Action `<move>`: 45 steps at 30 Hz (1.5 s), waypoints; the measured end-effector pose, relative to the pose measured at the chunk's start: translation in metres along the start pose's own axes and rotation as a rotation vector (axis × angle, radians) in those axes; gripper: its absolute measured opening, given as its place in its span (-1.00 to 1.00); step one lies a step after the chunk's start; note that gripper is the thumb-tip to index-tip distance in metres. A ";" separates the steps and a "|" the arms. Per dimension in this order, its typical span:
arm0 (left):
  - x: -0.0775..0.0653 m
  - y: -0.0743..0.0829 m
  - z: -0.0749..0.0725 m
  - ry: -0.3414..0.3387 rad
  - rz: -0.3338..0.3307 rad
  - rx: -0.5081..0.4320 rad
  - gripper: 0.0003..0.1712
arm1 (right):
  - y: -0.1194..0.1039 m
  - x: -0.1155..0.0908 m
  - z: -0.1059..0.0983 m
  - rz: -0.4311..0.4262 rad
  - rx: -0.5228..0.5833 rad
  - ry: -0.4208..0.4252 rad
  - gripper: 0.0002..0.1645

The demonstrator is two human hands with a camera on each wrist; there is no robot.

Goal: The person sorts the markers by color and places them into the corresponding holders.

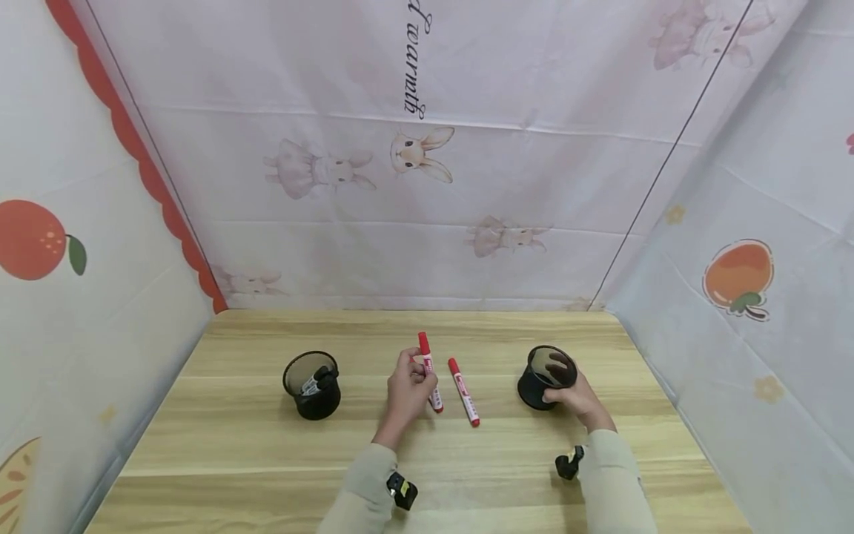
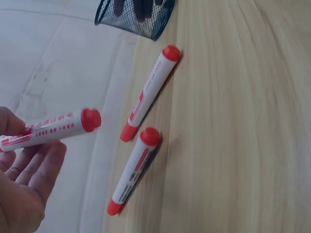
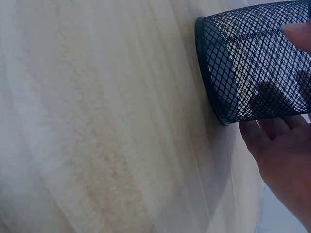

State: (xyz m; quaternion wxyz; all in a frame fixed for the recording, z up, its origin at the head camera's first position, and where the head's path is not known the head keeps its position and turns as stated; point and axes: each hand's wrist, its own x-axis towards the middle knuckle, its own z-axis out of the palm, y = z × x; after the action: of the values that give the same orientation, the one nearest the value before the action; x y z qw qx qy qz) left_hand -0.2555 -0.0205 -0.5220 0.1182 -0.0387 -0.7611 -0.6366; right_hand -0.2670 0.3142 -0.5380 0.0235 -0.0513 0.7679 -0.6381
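My left hand (image 1: 408,387) pinches a red-and-white marker (image 1: 429,366) between thumb and fingers, over the middle of the table. In the left wrist view this marker (image 2: 53,130) is lifted clear of the wood. Two more red markers, one farther (image 2: 149,90) and one nearer (image 2: 133,172), lie side by side there. From the head, one lying marker (image 1: 465,393) shows plainly right of the left hand; the other is mostly hidden under that hand. My right hand (image 1: 583,402) grips a black mesh pen holder (image 3: 243,73) round its side, thumb in front. The holder stands upright on the table.
At the left of the wooden table (image 1: 253,475) stands another black mesh pen holder (image 1: 319,406) with black-capped markers (image 1: 312,386) inside. Printed cloth walls (image 1: 373,267) rise behind the table and along both sides.
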 end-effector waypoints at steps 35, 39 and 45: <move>0.008 0.023 0.062 -0.108 0.007 -0.129 -0.78 | 0.021 0.004 -0.004 0.003 -0.037 0.007 0.09; 0.010 0.030 0.071 -0.118 0.029 -0.170 -0.77 | 0.020 0.004 -0.004 -0.007 -0.028 0.009 0.07; 0.010 0.044 0.081 -0.146 0.052 -0.198 -0.78 | 0.018 0.006 -0.004 -0.029 0.020 0.002 0.08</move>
State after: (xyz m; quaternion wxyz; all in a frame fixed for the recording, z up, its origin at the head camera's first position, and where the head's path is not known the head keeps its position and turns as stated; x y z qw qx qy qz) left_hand -0.2667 0.0657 -0.4904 0.0744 -0.1161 -0.6999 -0.7008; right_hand -0.2741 0.3209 -0.5550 0.0141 -0.0616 0.7605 -0.6462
